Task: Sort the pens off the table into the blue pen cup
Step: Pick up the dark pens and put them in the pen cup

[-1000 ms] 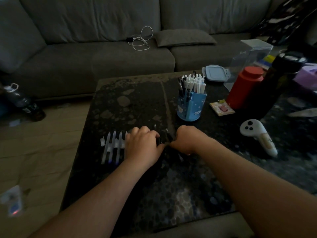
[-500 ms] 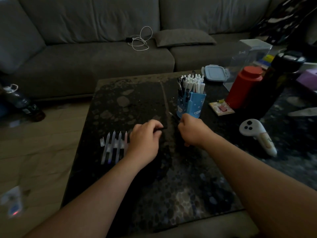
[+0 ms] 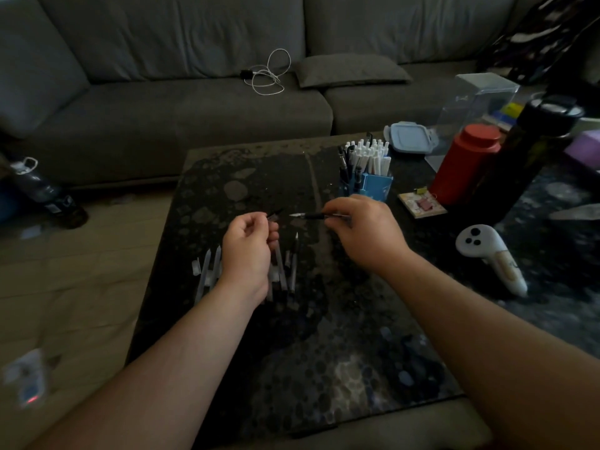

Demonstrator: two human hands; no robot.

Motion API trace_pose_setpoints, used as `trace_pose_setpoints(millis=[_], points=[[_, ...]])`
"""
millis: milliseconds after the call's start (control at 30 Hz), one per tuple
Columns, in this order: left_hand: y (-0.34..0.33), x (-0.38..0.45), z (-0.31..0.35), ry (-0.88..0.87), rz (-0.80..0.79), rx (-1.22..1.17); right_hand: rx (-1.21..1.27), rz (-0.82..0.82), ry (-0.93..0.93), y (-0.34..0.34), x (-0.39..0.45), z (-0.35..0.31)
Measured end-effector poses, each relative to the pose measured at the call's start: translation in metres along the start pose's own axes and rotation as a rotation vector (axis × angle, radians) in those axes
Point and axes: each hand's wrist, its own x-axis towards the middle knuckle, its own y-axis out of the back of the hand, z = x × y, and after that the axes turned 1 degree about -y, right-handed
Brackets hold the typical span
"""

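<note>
The blue pen cup (image 3: 373, 189) stands at the back middle of the dark table (image 3: 292, 352), packed with white and dark pens. My right hand (image 3: 363, 232) is closed on a black pen (image 3: 313, 216), held level above the table with its tip pointing left, just in front of the cup. My left hand (image 3: 250, 248) is raised beside it, fingers closed on a small dark piece, likely a pen cap (image 3: 274, 215). A row of white pens (image 3: 207, 271) and a dark pen (image 3: 293, 264) lie on the table under and around my left hand.
A red bottle (image 3: 464, 164), a tall dark bottle (image 3: 526, 151), a lidded container (image 3: 410, 138) and a small pad (image 3: 422, 204) stand at the table's right back. A white controller (image 3: 490, 254) lies at the right. The sofa (image 3: 194, 108) runs behind, with a white cable (image 3: 269, 74).
Both hands have lifted off the table. My right hand now holds a black pen level in the air, and my left hand has come up holding a small dark piece.
</note>
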Motion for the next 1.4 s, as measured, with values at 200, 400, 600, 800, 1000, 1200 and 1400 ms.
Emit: trace_pose_setpoints(millis=[200,400,600,800,1000,1200,1400], points=[[0.0,-0.005,0.003,-0.074,-0.011,0.054,0.012,0.036,0.055,-0.002,-0.001,-0.006],[0.0,-0.011,0.006,-0.107,-0.022,0.111,0.002,0.002,0.062,-0.002,-0.003,-0.008],[0.0,-0.01,0.006,-0.021,-0.071,0.029,0.033,-0.047,0.045,-0.007,-0.004,-0.011],[-0.002,-0.01,0.011,0.158,-0.055,-0.164,0.032,-0.072,0.051,-0.013,-0.01,-0.026],[-0.005,-0.01,0.007,0.096,0.008,-0.134,0.075,-0.05,0.006,-0.024,-0.012,-0.037],[-0.004,-0.015,0.016,0.028,0.017,-0.055,0.145,-0.116,-0.092,-0.022,-0.006,-0.042],[-0.002,-0.023,0.026,-0.023,-0.044,-0.033,0.059,-0.074,0.113,-0.024,-0.009,-0.044]])
